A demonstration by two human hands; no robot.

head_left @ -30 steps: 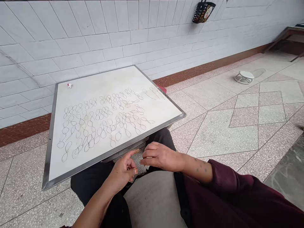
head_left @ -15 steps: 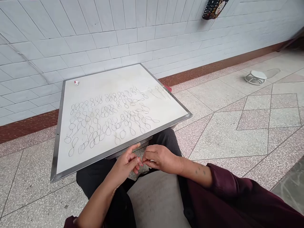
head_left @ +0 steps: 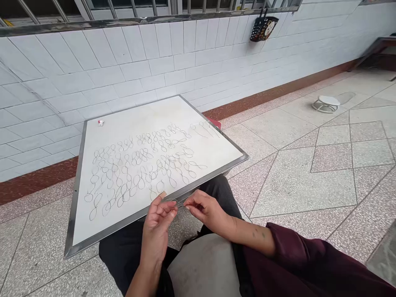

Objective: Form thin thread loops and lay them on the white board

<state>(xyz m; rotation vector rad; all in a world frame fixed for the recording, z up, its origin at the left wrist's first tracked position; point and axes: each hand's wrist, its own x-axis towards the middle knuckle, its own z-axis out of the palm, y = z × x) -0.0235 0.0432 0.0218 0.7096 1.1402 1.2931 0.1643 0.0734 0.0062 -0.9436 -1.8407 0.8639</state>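
Tabletop (head_left: pixel 218 153), wire (head_left: pixel 178 202) in pinched right hand (head_left: pixel 210 212)

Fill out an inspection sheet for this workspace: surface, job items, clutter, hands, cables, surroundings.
Surface: white tabletop with metal edging.
Job items: many thin wire-like loops, mostly figure-eights, in rough rows; another thin strand between the hands; material unclear.
Clutter: small red-and-white object near the far-left corner.
Hands: left hand and right hand pinch the strand by the near edge.
Cables: pale line on the wall at left, possibly a cable.
Surroundings: white tiled wall, hanging black patterned bag, low round stool, patterned floor.
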